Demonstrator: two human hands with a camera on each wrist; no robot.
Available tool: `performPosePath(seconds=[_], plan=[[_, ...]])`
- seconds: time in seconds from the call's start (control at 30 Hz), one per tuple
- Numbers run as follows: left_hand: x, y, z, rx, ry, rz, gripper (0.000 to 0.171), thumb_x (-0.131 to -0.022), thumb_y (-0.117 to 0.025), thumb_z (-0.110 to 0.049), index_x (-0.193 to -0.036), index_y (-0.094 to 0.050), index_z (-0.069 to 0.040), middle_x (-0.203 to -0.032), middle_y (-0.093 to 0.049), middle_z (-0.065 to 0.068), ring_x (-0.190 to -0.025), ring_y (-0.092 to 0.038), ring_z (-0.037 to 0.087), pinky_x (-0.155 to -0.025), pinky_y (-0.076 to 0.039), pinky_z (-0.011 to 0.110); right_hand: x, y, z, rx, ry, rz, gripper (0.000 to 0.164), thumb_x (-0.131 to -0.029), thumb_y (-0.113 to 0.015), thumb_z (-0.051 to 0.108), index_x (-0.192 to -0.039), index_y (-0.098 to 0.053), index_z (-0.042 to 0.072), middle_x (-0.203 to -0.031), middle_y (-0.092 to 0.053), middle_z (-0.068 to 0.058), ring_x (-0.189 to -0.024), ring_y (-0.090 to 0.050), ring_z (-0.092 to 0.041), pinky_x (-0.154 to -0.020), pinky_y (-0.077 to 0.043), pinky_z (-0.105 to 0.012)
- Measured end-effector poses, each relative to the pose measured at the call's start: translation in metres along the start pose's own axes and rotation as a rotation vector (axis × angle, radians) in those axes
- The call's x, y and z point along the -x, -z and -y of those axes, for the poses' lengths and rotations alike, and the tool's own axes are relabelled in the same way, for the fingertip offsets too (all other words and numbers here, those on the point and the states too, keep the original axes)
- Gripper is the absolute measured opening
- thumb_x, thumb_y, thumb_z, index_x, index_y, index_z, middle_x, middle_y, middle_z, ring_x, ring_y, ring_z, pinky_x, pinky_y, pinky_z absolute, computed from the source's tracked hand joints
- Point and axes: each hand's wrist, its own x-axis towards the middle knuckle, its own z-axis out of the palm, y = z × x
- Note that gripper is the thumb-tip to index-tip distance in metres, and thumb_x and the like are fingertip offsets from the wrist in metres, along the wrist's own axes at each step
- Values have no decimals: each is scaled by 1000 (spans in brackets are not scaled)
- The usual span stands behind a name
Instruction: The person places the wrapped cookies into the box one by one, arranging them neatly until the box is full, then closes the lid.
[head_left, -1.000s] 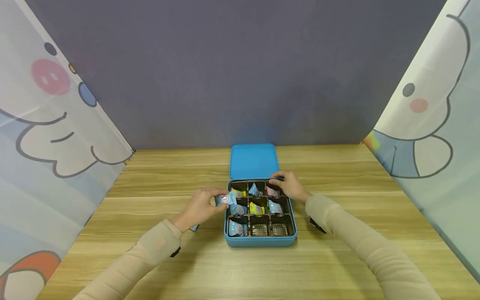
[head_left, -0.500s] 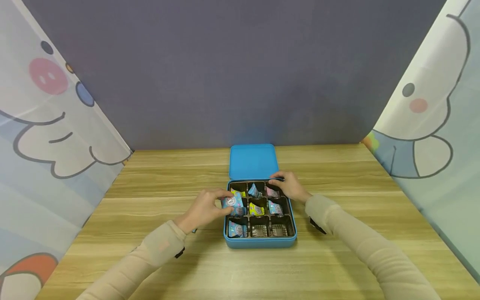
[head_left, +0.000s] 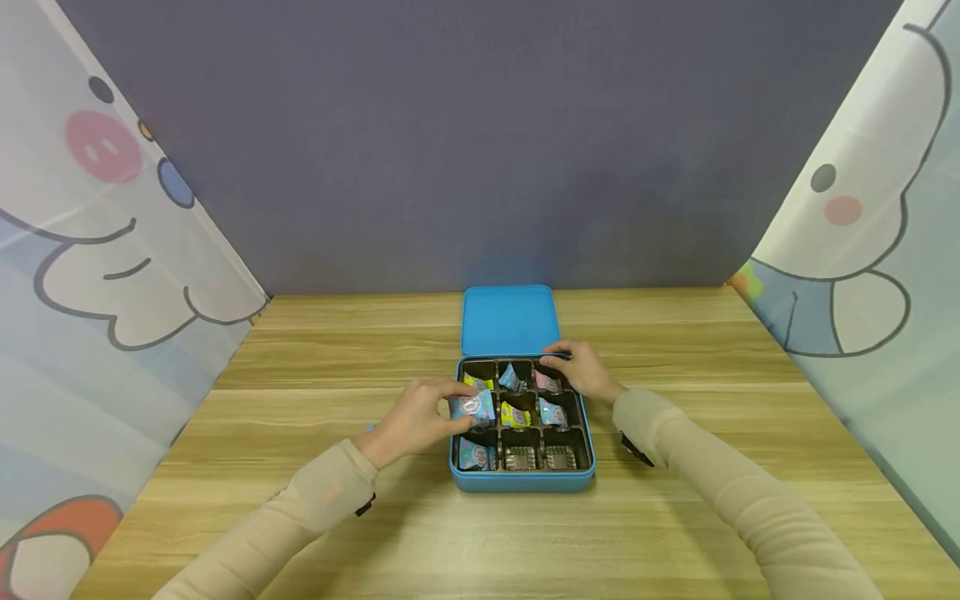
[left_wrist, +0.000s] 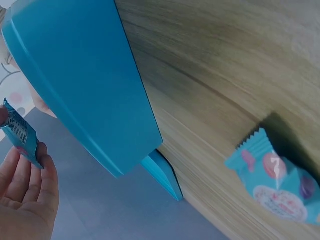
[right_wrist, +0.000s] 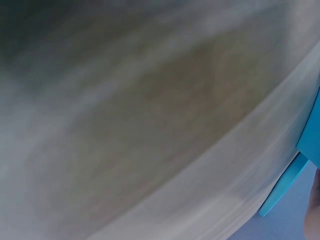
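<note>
My left hand (head_left: 416,417) pinches a blue candy packet (head_left: 472,407) between thumb and fingertips, right over the left column of the blue tin (head_left: 521,482), about level with the middle row; the left wrist view catches that same packet at my fingertips (left_wrist: 30,172), the tin's blue wall filling the frame beside it; a second blue packet (left_wrist: 280,187) lies on the wooden table (head_left: 675,517) to the tin's left, well clear of my grip; my right hand (head_left: 581,373) rests at the tin's far right corner, fingers curled over the rim beside a pink packet (head_left: 546,382); inside, more packets sit in the dark compartments; the two front cells, middle and right, show only their ribbed floors; the lid (head_left: 508,320) lies flat behind the tin; the right wrist view is a blur of table and blue edge.
</note>
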Motion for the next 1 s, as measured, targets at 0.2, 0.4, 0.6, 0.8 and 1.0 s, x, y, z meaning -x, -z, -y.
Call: performPosePath(seconds=[0.2,0.4,0.6,0.8,1.0], plan=[[0,-1,-4,3,35,24,37,-76,-75,-24,-109,-67,-9,-94,-69,2,-45,-29,-1,-41,-34,16,-1,-1,-1,-2,-19,6,29,-88,-61,27,-111,-65,9,-115,-62,-11,-112,-53,-31,-96,-44,-46],[0,-2,-8,8,54,59,40,-78,-73,-29,-113,-66,-10,-108,-67,6,-44,-28,-2,-58,-46,21,-1,-2,0,-13,-12,10,29,-89,-61,25,-111,-65,7,-114,-62,-13,-112,-53,-32,-95,-45,-46],[-1,-4,-11,0,30,67,41,-79,-72,-30,-115,-65,-11,-110,-67,7,-61,-58,10,-72,-52,27,-2,0,-1,-33,-15,-4,26,-89,-61,22,-109,-65,7,-113,-62,-13,-112,-54,-31,-95,-45,-46],[0,-6,-11,11,11,85,41,-80,-71,-28,-116,-64,-10,-113,-65,9,-75,-63,15,-73,-51,28,0,0,0,-28,-19,1,25,-88,-61,23,-108,-66,8,-112,-63,-12,-111,-54,-31,-96,-44,-46],[-1,-8,-11,-4,-44,83,40,-82,-70,-27,-117,-63,-9,-114,-65,9,-107,-60,22,-86,-53,32,-1,1,3,-23,-17,5,25,-88,-61,23,-108,-66,8,-112,-63,-12,-111,-54,-30,-96,-45,-46]])
